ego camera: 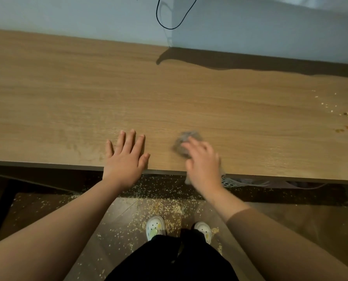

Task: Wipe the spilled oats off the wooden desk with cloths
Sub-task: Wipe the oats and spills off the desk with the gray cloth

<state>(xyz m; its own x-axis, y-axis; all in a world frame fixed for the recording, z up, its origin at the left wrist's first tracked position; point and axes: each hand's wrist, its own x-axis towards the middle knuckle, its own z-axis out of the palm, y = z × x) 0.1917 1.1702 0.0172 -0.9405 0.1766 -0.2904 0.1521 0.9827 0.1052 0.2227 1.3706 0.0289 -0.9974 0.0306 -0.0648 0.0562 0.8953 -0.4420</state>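
A long wooden desk fills the upper half of the view. My left hand lies flat on it near the front edge, fingers spread and straight. My right hand, blurred by motion, is on a grey cloth close to the front edge; the cloth shows beyond my fingertips and a bit hangs below the edge. Whether the fingers curl round the cloth is unclear. A few spilled oats and small stains lie on the desk at the far right.
Many oats are scattered on the dark floor under the desk edge and around my white shoes. A white perforated basket sits under the desk at the right. A black cable hangs on the wall behind.
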